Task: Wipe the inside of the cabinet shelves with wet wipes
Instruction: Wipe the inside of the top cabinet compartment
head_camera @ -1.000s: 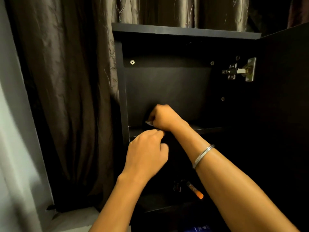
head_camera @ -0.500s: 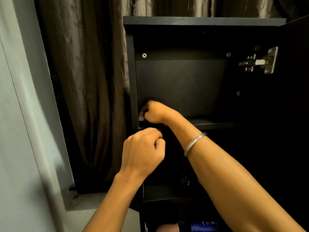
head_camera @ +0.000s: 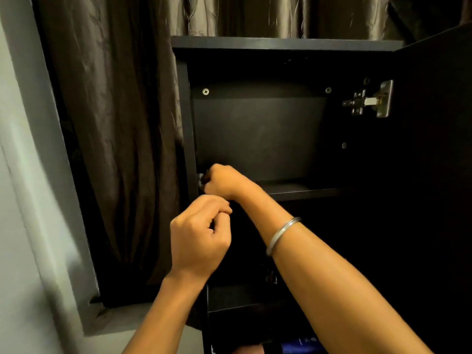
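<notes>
A black cabinet point(head_camera: 260, 134) stands open in front of me. Its upper shelf point(head_camera: 301, 191) is a dark board. My right hand point(head_camera: 222, 181), with a silver bangle on the wrist, reaches into the shelf's left corner and grips a small white wet wipe point(head_camera: 200, 180) against the cabinet's left side wall. Only a sliver of the wipe shows past the fingers. My left hand point(head_camera: 200, 236) hovers just below the shelf's front edge, its fingers curled with nothing visible in them.
The cabinet door point(head_camera: 434, 175) hangs open at the right on a metal hinge point(head_camera: 367, 102). Brown curtains point(head_camera: 115, 136) hang left of and behind the cabinet. A pale wall point(head_camera: 23, 226) lies at the far left. A lower shelf point(head_camera: 235, 295) shows below, with something blue point(head_camera: 301, 344) at the bottom edge.
My right hand has slid left along the shelf, from near its middle into the left corner, still holding the wipe. The left hand stayed just below it.
</notes>
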`<state>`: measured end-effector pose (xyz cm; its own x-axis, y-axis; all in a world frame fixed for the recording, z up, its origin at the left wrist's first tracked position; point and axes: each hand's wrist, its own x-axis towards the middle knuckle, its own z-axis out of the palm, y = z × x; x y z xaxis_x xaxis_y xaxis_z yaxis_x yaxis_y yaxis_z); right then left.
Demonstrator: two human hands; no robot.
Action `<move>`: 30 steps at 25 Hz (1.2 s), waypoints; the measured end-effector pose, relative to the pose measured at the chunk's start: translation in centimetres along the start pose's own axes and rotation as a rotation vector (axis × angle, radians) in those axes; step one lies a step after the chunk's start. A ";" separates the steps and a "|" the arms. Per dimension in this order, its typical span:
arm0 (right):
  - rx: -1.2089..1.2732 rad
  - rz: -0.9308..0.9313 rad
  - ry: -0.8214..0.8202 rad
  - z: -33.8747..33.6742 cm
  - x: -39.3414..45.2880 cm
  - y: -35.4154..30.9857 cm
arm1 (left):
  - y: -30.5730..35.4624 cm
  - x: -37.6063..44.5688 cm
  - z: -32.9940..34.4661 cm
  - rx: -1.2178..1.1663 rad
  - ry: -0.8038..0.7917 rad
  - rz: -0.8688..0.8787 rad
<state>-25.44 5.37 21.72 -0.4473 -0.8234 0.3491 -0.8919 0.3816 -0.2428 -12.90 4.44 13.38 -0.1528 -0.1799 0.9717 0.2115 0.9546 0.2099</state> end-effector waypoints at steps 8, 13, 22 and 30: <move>-0.032 0.154 -0.186 -6.8 -7.7 9.6 | 2.4 3.9 5.2 0.037 -0.316 -0.156; -0.293 0.607 -0.237 -8.3 -8.7 15.6 | 2.5 4.4 8.2 0.424 -0.716 -0.137; -0.635 0.644 -0.091 -8.1 -7.0 12.9 | 2.5 3.9 7.5 0.386 -0.650 -0.089; 0.458 0.374 0.620 -10.9 -8.7 9.0 | 2.2 6.5 7.1 0.326 -0.731 -0.242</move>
<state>-30.29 20.48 26.34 -0.7813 -0.2477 0.5729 -0.6235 0.2649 -0.7356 -20.30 7.06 19.37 -0.7699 -0.2965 0.5651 -0.1805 0.9505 0.2527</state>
